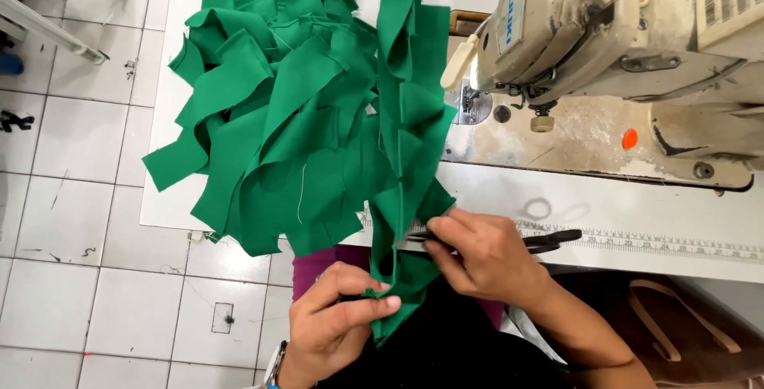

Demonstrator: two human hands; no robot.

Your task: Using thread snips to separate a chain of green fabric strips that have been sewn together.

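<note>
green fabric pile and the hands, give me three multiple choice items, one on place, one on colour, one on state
1. Where does the heap of green cloth strips lie?
A. on the white table left of the beige sewing machine
B. on the tiled floor
C. on top of the sewing machine

2. What colour is the small round spot on the sewing machine's base?
A. blue
B. orange
C. green

3. What is the left hand doing?
A. resting flat on the table
B. pinching the lower end of a green strip
C. holding nothing

Answers:
1 A, the heap covers the white table beside the machine.
2 B, an orange spot shows on the base.
3 B, its fingers close on the strip, while the right hand holds dark snips.
</note>
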